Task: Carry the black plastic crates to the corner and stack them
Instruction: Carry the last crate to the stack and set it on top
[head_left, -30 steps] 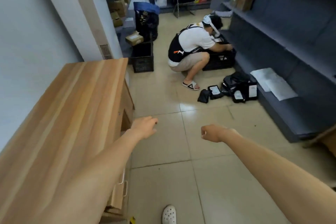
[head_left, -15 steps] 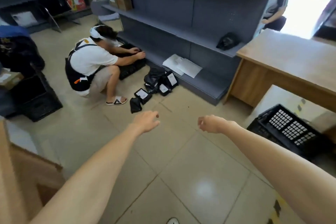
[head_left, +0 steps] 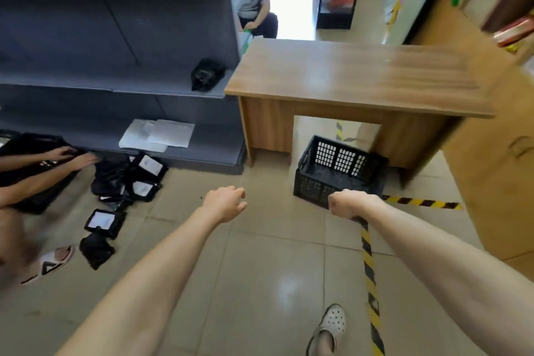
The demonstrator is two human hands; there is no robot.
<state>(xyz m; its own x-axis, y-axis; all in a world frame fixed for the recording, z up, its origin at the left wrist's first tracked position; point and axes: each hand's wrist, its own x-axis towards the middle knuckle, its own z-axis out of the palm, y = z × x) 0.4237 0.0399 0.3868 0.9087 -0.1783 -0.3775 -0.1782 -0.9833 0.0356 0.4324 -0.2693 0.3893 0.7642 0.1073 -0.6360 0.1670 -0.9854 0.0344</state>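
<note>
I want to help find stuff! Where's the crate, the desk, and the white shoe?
crate (head_left: 315,186): head view, on its near mesh wall.
desk (head_left: 346,78): head view, on the bare wooden top.
white shoe (head_left: 333,319): head view, on the toe part with holes.

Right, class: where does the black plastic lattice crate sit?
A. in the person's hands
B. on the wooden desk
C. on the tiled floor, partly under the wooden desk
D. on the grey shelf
C: the black plastic lattice crate rests on the tiled floor, partly under the wooden desk; both hands are empty.
</note>
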